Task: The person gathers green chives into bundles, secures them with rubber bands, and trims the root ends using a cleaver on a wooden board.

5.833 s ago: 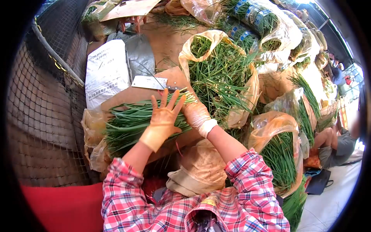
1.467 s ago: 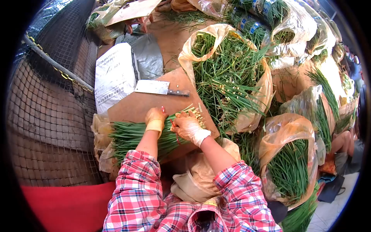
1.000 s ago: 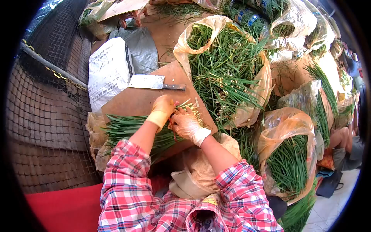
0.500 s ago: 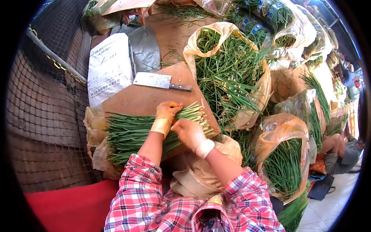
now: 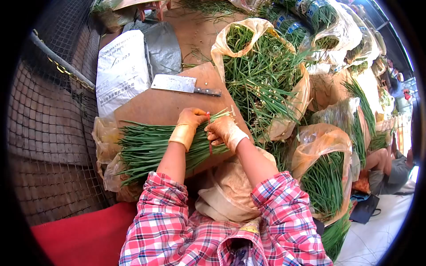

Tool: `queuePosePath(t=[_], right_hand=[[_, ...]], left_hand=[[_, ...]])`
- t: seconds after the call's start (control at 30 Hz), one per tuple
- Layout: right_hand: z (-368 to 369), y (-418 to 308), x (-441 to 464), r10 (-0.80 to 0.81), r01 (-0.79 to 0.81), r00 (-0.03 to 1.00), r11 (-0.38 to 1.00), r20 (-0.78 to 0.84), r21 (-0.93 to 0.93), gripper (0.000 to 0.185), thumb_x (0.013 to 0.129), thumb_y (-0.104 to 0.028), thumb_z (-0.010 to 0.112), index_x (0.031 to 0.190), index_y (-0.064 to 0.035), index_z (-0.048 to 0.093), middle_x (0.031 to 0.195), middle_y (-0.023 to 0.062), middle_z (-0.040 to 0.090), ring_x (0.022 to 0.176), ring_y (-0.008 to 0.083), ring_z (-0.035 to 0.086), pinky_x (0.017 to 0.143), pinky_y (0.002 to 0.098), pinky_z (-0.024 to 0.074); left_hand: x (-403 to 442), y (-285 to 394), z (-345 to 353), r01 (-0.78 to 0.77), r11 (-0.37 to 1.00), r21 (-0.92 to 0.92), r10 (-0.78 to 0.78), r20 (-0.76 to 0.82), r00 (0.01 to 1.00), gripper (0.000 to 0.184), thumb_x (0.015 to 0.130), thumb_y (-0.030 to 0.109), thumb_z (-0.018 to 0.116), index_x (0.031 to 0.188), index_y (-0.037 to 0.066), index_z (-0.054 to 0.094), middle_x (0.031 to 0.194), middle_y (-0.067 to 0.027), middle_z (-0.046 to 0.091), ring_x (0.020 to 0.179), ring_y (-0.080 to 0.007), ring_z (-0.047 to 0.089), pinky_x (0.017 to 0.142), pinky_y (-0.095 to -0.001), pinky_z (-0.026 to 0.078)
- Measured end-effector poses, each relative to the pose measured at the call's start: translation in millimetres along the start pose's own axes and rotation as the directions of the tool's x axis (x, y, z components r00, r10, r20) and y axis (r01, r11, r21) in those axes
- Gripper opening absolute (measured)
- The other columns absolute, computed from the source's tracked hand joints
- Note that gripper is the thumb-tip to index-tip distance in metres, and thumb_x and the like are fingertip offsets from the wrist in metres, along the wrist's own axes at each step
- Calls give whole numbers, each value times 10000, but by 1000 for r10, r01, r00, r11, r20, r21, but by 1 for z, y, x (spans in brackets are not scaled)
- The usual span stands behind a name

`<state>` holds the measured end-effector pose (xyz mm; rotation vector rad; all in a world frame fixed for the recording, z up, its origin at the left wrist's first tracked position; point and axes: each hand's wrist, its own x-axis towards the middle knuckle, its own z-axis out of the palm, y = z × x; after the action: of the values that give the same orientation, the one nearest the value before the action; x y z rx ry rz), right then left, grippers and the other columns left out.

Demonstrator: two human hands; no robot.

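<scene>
While the greens [image 5: 151,144] lay across the brown bench [image 5: 159,108], the left hand [image 5: 191,120] seemed to have a tight fingertip grip on the red band [image 5: 210,145] crossing their stems; the right hand [image 5: 227,131] curled its grip just beside, and whether it held anything could not be told. Greens judged light, limp, bruisable, best held around the firmer stems. Leaves were ribbon-thin; knife [image 5: 177,83] broad, flat; sack [image 5: 122,66] white, creased

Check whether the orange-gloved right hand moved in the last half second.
Yes: the right hand moved forward, toward the dark-handled rectangular metal cleaver lying still.
</scene>
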<state>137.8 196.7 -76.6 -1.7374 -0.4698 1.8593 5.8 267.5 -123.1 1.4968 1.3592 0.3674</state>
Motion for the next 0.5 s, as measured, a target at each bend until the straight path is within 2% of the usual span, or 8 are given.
queuePosePath(t=[0.07,0.13,0.17,0.23,0.37,0.43,0.5], right_hand=[[1,-2,2,1,-1,1000,1000,-17,-16,104,799,-93,616,845,0,602,664,67,578,511,158,584,398,294,492],[2,-2,4,-1,0,1000,1000,-25,-8,102,798,-93,622,847,-7,599,662,62,580,494,152,576,387,292,485],[2,-2,5,0,0,1000,1000,-25,-8,102,798,-93,622,847,-7,599,662,62,580,494,152,576,387,292,485],[4,-1,4,-8,8,999,1000,-44,-1,108,796,-94,626,854,-9,594,658,54,580,494,146,574,377,282,471],[4,-1,4,-13,12,999,1000,-37,-10,100,804,-94,607,860,-13,592,651,48,578,489,142,570,371,272,456],[4,-1,0,-31,31,999,1000,-45,-3,89,817,-95,579,857,-17,591,648,48,579,487,140,568,368,268,449],[4,0,3,-30,29,999,1000,-38,-5,91,821,-95,567,859,-18,595,650,48,581,488,140,570,371,267,450]], left_hand=[[0,-1,-1,7,1000,5,-7,10,1000,213,679,197,754,840,61,718,787,-95,689,717,-167,642,697,-284,492],[4,-11,-3,-127,990,-59,133,131,982,192,701,159,733,862,57,714,834,-94,690,761,-162,640,717,-282,488],[5,-16,-4,-126,990,-59,133,131,982,192,701,159,733,862,57,714,834,-94,690,761,-162,640,717,-282,488],[3,-20,-6,-249,953,-172,280,197,939,199,730,189,708,867,44,707,868,-97,683,781,-159,625,738,-286,480],[2,-12,-12,-146,946,-290,224,258,940,245,758,249,685,869,32,699,876,-101,675,772,-159,610,744,-291,474],[4,-11,-7,-110,981,-162,141,192,971,288,774,296,668,865,24,696,848,-90,673,753,-156,600,744,-295,469],[7,-10,-4,-124,988,-90,141,206,968,297,768,302,677,865,23,695,838,-94,674,749,-160,601,737,-297,471]])
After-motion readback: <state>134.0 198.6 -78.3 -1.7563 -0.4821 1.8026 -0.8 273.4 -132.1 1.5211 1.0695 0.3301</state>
